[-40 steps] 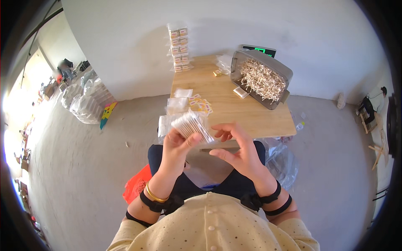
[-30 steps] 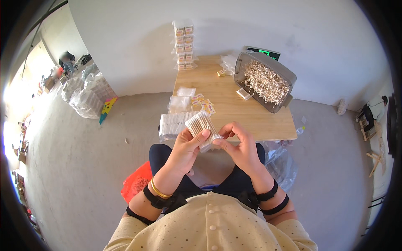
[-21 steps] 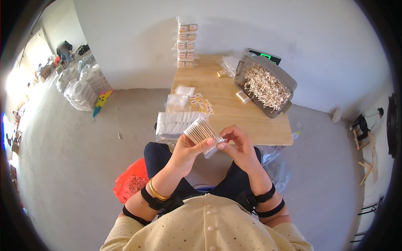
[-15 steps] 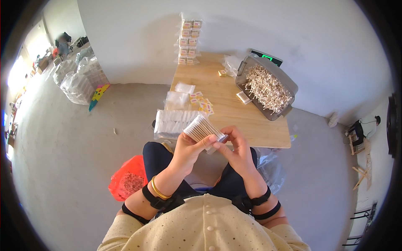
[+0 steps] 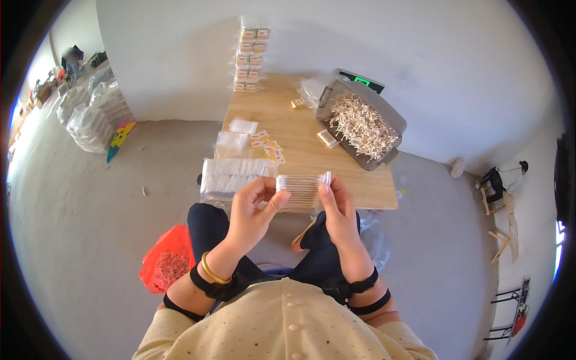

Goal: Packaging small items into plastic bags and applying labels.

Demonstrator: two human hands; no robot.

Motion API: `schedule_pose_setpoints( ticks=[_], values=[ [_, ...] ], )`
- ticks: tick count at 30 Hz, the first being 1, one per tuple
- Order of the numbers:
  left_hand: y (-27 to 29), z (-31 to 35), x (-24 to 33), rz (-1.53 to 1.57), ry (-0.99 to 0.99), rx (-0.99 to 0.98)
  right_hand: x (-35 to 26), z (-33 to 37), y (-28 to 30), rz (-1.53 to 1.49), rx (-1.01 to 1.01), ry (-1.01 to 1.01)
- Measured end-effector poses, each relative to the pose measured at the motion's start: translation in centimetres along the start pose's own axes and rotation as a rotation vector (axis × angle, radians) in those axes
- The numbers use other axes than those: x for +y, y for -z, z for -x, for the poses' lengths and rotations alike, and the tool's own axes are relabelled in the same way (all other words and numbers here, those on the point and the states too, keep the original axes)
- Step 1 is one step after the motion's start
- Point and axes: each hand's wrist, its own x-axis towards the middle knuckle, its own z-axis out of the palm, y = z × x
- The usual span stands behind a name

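Note:
Between my two hands, over the table's front edge, is a clear packet of cotton swabs (image 5: 301, 191), its sticks lying side by side. My left hand (image 5: 253, 207) pinches the packet's left end between thumb and fingers. At the other end, my right hand (image 5: 340, 210) grips its edge the same way. Just beyond my left hand lies a row of packed clear bags (image 5: 231, 177) on the wooden table (image 5: 312, 132). Small yellow-and-white printed cards (image 5: 267, 147) are spread behind it, beside flat clear bags (image 5: 233, 143).
A grey bin (image 5: 393, 117) of loose cotton swabs stands tilted at the table's right, by a scale with a lit display (image 5: 361, 81). Stacked packets (image 5: 249, 57) rise at the back left. A red bag (image 5: 157, 255) sits on the floor left of my legs.
The swab packet has turned from a slant to nearly level. My hands have moved apart to its two ends. The whole view has shifted slightly.

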Motion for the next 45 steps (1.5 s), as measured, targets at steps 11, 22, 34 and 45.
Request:
schedule_pose_setpoints(
  ticks=[11,22,34,45],
  values=[
    [-1.6,-1.8,-0.9,-0.026,0.046,-0.032,0.8,-0.5,0.0,0.261,0.093,0.185],
    [-3.4,-4.2,-2.9,-0.12,0.117,0.041,1.1,-3.1,2.6,0.759,0.159,0.401],
    [-3.2,-7.1,-7.3,-0.039,0.44,-0.007,5.9,-4.1,6.2,0.232,-0.029,-0.111],
    [-3.9,-8.8,-10.8,-0.778,0.035,-0.383,10.7,-7.5,7.6,-0.095,0.047,-0.519]
  ],
)
